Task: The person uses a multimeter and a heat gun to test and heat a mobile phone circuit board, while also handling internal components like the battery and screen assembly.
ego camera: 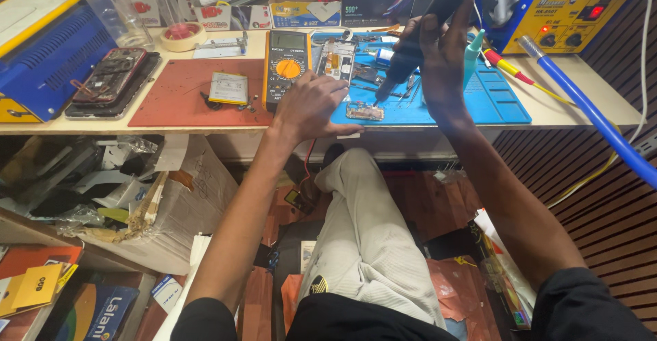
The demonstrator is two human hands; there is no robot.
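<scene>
While the right hand [441,46] is gripping the black hot-air wand [419,36] closed-fisted, nozzle down, the left hand [311,105] is resting half-curled, holding nothing, fingertips beside the small bare circuit board [365,111] on the blue mat [493,101]. Board is looking light, stiff, fragile: hold by edges.

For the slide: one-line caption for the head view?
Right hand aims a black hot-air handpiece at a small circuit board on the blue mat; left hand steadies beside it.
</scene>
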